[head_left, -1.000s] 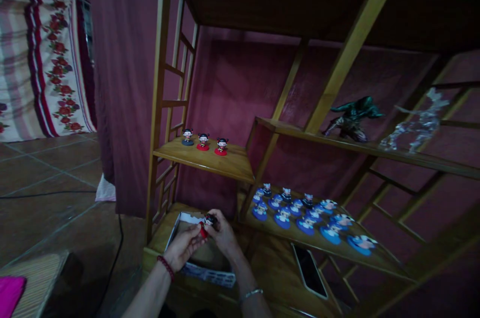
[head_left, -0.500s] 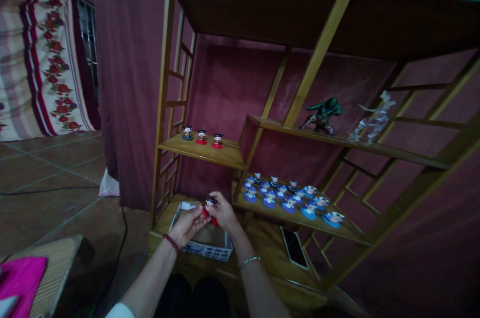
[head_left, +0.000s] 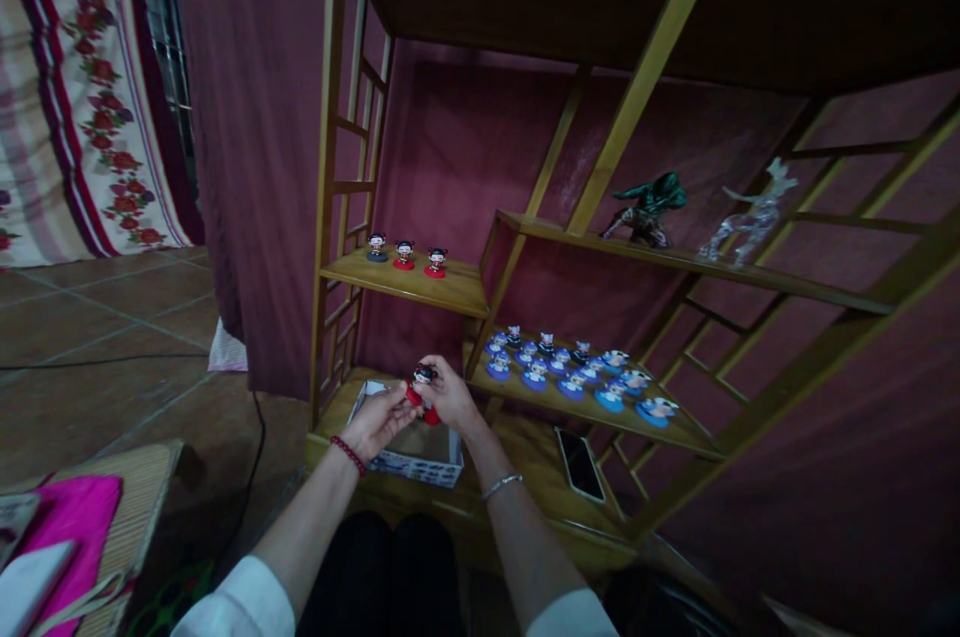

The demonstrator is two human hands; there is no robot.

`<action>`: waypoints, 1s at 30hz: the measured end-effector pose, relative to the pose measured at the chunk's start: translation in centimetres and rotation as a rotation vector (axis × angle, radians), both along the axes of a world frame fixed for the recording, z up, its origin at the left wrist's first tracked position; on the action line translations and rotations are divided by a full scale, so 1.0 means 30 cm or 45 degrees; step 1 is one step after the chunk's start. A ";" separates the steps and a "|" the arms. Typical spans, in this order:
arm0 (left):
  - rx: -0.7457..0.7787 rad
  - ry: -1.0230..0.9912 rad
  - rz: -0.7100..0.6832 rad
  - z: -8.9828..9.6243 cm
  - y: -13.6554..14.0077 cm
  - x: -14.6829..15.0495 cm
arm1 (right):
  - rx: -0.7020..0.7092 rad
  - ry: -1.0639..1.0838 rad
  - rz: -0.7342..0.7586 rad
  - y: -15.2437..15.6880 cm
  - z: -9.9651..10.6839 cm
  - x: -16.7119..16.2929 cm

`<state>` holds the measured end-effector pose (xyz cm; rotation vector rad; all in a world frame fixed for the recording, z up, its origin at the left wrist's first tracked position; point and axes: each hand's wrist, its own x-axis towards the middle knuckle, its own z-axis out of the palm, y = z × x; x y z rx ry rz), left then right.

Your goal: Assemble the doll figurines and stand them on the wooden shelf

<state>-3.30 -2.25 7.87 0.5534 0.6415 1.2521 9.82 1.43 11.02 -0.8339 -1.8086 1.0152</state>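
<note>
Both hands meet over an open cardboard box point(head_left: 439, 467) on the bottom board of a wooden shelf unit point(head_left: 405, 282). My right hand point(head_left: 448, 395) grips a small black-haired figurine with a red base point(head_left: 421, 381). My left hand point(head_left: 379, 420) pinches the red part of that figurine from the left. A second red piece shows just under the fingers. Three similar small figurines point(head_left: 404, 254) stand in a row on the left shelf above.
Several blue-based figurines point(head_left: 571, 375) fill the middle shelf to the right. A phone point(head_left: 579, 464) lies on the bottom board. A green figure point(head_left: 645, 208) and a clear figure point(head_left: 750, 214) stand on a higher shelf. A pink cloth point(head_left: 67, 517) lies at the lower left.
The hands lifted the red-based figurine up from the box. The view pulled back from the shelf unit and more of my arms shows.
</note>
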 end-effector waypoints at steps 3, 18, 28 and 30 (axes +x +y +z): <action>-0.024 -0.020 0.011 0.005 -0.001 0.001 | 0.009 0.009 0.011 0.005 0.003 -0.002; -0.079 -0.026 -0.102 0.039 -0.011 0.009 | 0.093 -0.112 0.009 -0.014 0.044 0.012; -0.154 -0.190 -0.141 0.057 -0.040 0.004 | 0.101 -0.169 0.028 -0.054 0.084 0.004; -0.156 -0.210 -0.135 0.063 -0.040 0.007 | 0.120 -0.176 0.017 -0.054 0.086 0.003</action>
